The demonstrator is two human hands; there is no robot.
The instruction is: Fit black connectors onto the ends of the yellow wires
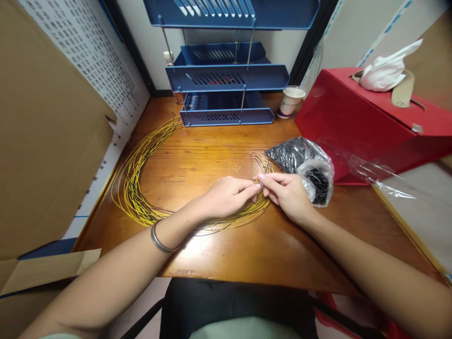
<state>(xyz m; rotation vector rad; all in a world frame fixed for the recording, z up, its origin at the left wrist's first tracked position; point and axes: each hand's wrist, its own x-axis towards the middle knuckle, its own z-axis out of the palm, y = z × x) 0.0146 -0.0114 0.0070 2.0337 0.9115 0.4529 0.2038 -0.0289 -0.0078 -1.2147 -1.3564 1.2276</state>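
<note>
So our left hand (228, 195) and right hand (287, 193) meet fingertip to fingertip mid-worktop (219, 254), both pinched shut on an end of the yellow wires (134, 188); anything tinier in that pinch is too small to make out. The wires lie in a big loop stretching out to 9 o'clock of the hands. At 2 o'clock, just beside the right hand, sits a clear bag of black bits (303, 165), with a blue tray rack (226, 80) at 12.

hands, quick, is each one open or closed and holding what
Left hand: pinched shut, apparently on an end of the yellow wires.
Right hand: pinched shut at the same spot; what it holds is too small to tell.
</note>
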